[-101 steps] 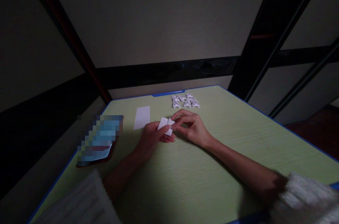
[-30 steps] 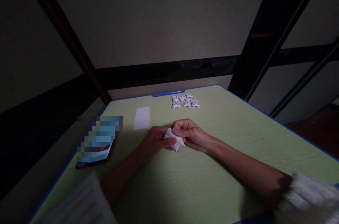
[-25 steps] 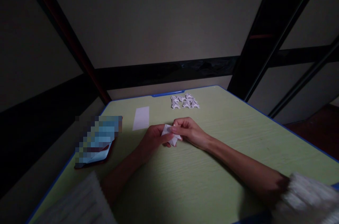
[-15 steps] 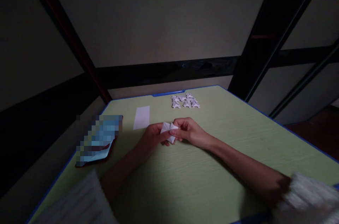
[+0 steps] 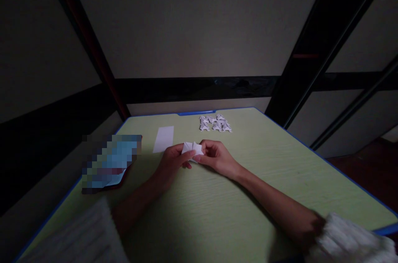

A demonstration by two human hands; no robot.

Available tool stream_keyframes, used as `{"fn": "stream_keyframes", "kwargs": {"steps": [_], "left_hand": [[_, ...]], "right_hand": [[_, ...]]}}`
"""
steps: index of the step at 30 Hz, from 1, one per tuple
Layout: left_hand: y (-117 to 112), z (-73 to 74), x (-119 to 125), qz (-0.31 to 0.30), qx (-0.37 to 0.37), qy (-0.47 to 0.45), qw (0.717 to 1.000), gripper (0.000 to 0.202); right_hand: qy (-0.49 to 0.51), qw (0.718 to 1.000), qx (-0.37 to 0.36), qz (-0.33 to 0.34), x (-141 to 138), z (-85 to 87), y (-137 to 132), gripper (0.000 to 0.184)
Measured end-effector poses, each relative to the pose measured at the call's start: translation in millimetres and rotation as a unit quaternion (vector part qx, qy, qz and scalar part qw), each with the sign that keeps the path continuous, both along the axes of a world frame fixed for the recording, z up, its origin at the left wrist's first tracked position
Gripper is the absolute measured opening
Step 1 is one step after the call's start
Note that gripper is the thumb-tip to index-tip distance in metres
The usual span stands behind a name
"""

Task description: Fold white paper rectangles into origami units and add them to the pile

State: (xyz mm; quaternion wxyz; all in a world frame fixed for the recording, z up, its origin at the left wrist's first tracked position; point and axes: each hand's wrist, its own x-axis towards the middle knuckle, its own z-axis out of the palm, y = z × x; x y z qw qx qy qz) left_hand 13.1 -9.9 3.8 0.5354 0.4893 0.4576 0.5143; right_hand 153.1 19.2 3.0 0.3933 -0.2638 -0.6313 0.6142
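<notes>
A small folded white paper piece [image 5: 192, 149] is pinched between both my hands just above the green table [image 5: 217, 205]. My left hand [image 5: 170, 162] grips its left side with thumb and fingers closed. From the right, my right hand [image 5: 215, 157] holds the other side, fingers curled around it. A flat white paper slip [image 5: 163, 139] lies just beyond my left hand. Farther back sits a cluster of several small folded white paper pieces [image 5: 215, 123].
A blurred blue and red flat object [image 5: 108, 164] lies near the table's left edge. The table has a blue rim [image 5: 195, 112]. Dark frame posts [image 5: 298, 51] and a wall stand behind it. White sleeves cover both my forearms.
The folded piece was lowered and turned between my fingers, then raised again; both hands have kept hold of it. The view has tilted slightly.
</notes>
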Motion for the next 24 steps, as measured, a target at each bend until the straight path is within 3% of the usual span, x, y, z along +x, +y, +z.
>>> {"fn": "stream_keyframes", "kwargs": {"steps": [10, 18, 24], "left_hand": [[2.2, -0.2, -2.4, 0.03, 0.035, 0.031, 0.998, 0.016], [1.1, 2.3, -0.6, 0.039, 0.016, 0.084, 0.996, 0.016], [-0.3, 4.4, 3.0, 0.083, -0.001, 0.034, 0.996, 0.016]], "right_hand": [[0.045, 0.998, -0.01, -0.045, -2.5, -0.6, 2.8, 0.029], [0.067, 0.988, 0.05, -0.133, -2.0, 1.5, 4.5, 0.021], [0.071, 0.993, 0.06, -0.073, -2.8, -0.3, -0.1, 0.035]]}}
